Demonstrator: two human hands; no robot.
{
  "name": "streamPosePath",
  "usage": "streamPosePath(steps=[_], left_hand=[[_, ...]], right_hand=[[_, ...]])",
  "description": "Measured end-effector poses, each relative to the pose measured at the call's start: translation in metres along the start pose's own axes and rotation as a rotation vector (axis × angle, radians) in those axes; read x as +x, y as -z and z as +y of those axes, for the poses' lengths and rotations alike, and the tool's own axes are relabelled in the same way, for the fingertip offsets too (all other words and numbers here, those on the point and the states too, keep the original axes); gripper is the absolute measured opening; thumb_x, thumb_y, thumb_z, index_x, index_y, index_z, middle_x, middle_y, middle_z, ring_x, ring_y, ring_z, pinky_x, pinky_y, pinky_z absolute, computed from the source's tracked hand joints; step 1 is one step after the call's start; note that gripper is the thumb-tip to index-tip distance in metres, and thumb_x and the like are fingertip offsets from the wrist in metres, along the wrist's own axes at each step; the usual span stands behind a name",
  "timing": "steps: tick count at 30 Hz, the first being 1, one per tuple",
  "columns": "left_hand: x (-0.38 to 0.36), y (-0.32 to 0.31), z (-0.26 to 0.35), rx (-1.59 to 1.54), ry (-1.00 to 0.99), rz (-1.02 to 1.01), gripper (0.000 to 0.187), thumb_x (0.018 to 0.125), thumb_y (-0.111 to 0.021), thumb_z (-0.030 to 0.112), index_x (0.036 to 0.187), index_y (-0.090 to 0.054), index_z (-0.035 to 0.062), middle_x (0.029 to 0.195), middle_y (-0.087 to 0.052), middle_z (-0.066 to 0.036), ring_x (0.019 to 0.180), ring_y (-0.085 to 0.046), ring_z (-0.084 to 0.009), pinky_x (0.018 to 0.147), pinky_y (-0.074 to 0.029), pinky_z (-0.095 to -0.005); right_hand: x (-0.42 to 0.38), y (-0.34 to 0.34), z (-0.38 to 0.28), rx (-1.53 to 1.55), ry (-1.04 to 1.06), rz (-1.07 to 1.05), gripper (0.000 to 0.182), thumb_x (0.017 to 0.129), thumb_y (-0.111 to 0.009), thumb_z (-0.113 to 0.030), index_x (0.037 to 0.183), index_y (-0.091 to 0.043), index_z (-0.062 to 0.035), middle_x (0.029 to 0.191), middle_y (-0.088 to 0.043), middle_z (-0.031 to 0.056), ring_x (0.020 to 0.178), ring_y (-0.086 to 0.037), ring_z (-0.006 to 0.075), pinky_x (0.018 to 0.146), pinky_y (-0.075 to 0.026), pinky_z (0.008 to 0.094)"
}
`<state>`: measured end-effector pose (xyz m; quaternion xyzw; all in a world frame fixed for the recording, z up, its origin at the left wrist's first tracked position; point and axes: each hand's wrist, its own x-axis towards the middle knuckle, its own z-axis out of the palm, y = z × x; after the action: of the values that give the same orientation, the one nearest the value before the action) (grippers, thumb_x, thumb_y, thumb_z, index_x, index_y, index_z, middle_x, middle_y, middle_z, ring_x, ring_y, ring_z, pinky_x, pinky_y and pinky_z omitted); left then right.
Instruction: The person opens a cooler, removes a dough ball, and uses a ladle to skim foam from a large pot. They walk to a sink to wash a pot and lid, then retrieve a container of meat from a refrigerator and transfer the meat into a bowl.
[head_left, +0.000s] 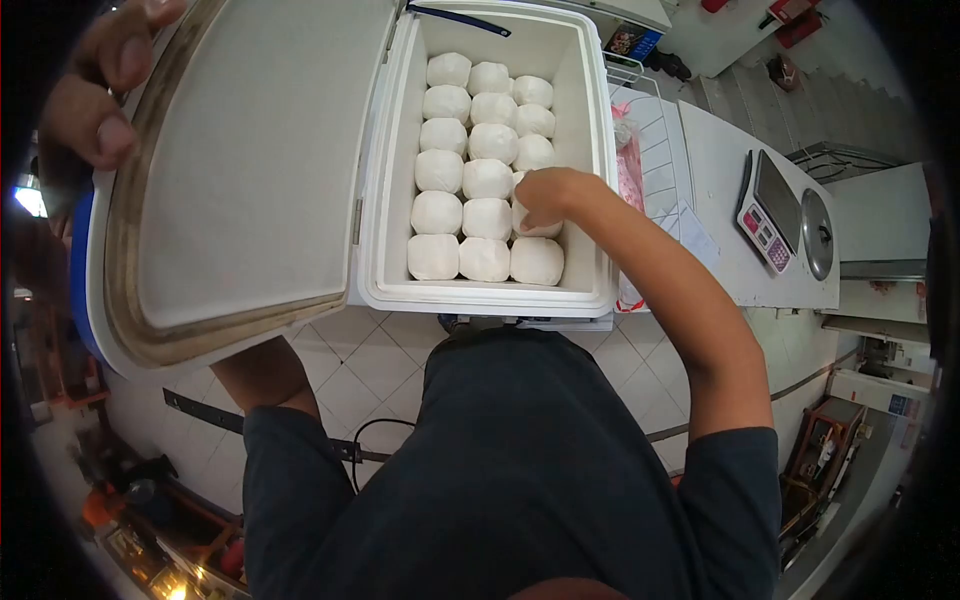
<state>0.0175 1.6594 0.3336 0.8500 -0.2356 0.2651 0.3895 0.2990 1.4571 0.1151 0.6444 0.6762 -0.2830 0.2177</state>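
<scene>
A white cooler box (370,275) stands in front of me with its lid (245,180) swung up to the left. Inside lie several white, trimmed young coconuts (486,220) in rows, with flat-cut sides. My left hand (100,95) grips the outer edge of the raised lid, its fingertips curled over the rim. With bent fingers, my right hand (548,197) reaches over the cooler's right wall onto a coconut (545,227) in the right column, second from the near end. The hand covers part of that coconut.
To the right, a white table holds a digital scale (770,215), a round metal lid (817,235) and a wire rack (655,150). A pink plastic bag (628,170) lies close against the cooler. A dark blue strap (460,18) crosses its far rim. Tiled floor shows below.
</scene>
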Motion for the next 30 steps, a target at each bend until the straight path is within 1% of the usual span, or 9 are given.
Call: streamPosePath(steps=[2, 5, 8, 11, 14, 17, 20, 29, 30], left_hand=[[-0.002, -0.006, -0.002, -0.001, 0.017, -0.004, 0.036, 0.084, -0.066, 0.054, 0.1, -0.069, 0.0222, 0.117, -0.058, -0.011, 0.129, -0.046, -0.0295, 0.121, -0.018, -0.0524], [-0.008, -0.009, 0.002, 0.0, 0.044, -0.004, 0.037, 0.085, -0.063, 0.054, 0.1, -0.069, 0.0208, 0.116, -0.058, -0.012, 0.127, -0.047, -0.0297, 0.119, -0.019, -0.0519], [-0.01, -0.01, 0.004, 0.002, 0.063, -0.015, 0.039, 0.087, -0.059, 0.055, 0.099, -0.069, 0.0195, 0.116, -0.058, -0.012, 0.126, -0.048, -0.0298, 0.118, -0.021, -0.0514], [-0.013, -0.011, 0.004, -0.002, 0.075, -0.01, 0.041, 0.088, -0.056, 0.056, 0.099, -0.069, 0.0182, 0.115, -0.058, -0.013, 0.124, -0.049, -0.0299, 0.116, -0.022, -0.051], [-0.013, -0.011, 0.006, 0.0, 0.086, -0.014, 0.043, 0.09, -0.052, 0.056, 0.098, -0.069, 0.0168, 0.115, -0.058, -0.013, 0.122, -0.049, -0.0301, 0.115, -0.024, -0.0505], [-0.013, -0.012, 0.007, 0.005, 0.091, -0.011, 0.046, 0.092, -0.049, 0.057, 0.098, -0.069, 0.0155, 0.114, -0.058, -0.014, 0.12, -0.05, -0.0302, 0.114, -0.025, -0.05], [-0.014, -0.013, 0.008, 0.015, 0.104, -0.003, 0.049, 0.093, -0.045, 0.057, 0.097, -0.069, 0.0142, 0.113, -0.058, -0.014, 0.119, -0.051, -0.0303, 0.112, -0.027, -0.0495], [-0.024, -0.024, 0.035, 0.091, 0.194, 0.037, 0.059, 0.098, -0.035, 0.059, 0.096, -0.069, 0.0102, 0.111, -0.059, -0.016, 0.114, -0.053, -0.0307, 0.108, -0.032, -0.048], [-0.023, -0.026, 0.039, 0.098, 0.207, 0.039, 0.061, 0.098, -0.034, 0.059, 0.096, -0.069, 0.0098, 0.111, -0.059, -0.016, 0.113, -0.053, -0.0308, 0.108, -0.032, -0.0479]], right_hand=[[0.016, -0.017, 0.004, -0.021, 0.008, 0.014, 0.054, 0.081, -0.08, -0.044, 0.116, -0.073, -0.0038, 0.104, -0.072, 0.0227, 0.102, -0.07, 0.0355, 0.091, -0.055, 0.0438], [-0.002, 0.0, 0.0, -0.046, -0.008, 0.103, 0.063, 0.076, -0.084, -0.042, 0.119, -0.068, 0.0008, 0.116, -0.066, 0.0259, 0.115, -0.064, 0.0364, 0.095, -0.052, 0.0435], [0.004, 0.0, 0.003, 0.098, -0.007, -0.011, 0.069, 0.072, -0.088, -0.04, 0.124, -0.066, -0.0006, 0.118, -0.067, 0.0235, 0.116, -0.064, 0.0356, 0.097, -0.051, 0.0437], [0.0, -0.003, 0.0, 0.202, 0.015, -0.036, 0.074, 0.071, -0.089, -0.034, 0.131, -0.062, -0.0008, 0.12, -0.068, 0.0219, 0.114, -0.065, 0.0343, 0.095, -0.052, 0.0429], [0.021, -0.005, 0.009, 0.195, -0.021, -0.204, 0.076, 0.069, -0.091, -0.03, 0.133, -0.062, -0.0006, 0.118, -0.07, 0.0208, 0.107, -0.069, 0.0338, 0.089, -0.055, 0.0421], [0.024, 0.004, 0.003, 0.112, -0.08, -0.222, 0.074, 0.069, -0.091, -0.027, 0.132, -0.064, 0.0002, 0.113, -0.072, 0.0209, 0.099, -0.071, 0.0336, 0.083, -0.056, 0.0413], [0.035, 0.0, 0.005, 0.07, -0.067, -0.222, 0.072, 0.068, -0.091, -0.027, 0.13, -0.065, 0.001, 0.11, -0.073, 0.0202, 0.096, -0.072, 0.033, 0.08, -0.057, 0.0413], [0.035, -0.009, 0.008, 0.064, -0.047, -0.174, 0.069, 0.07, -0.089, -0.027, 0.129, -0.066, -0.0005, 0.118, -0.071, 0.021, 0.104, -0.07, 0.0336, 0.086, -0.056, 0.0407], [0.036, -0.01, 0.007, 0.053, -0.028, -0.161, 0.063, 0.07, -0.089, -0.027, 0.123, -0.068, 0.0008, 0.115, -0.072, 0.0208, 0.103, -0.071, 0.0338, 0.085, -0.056, 0.0414]])
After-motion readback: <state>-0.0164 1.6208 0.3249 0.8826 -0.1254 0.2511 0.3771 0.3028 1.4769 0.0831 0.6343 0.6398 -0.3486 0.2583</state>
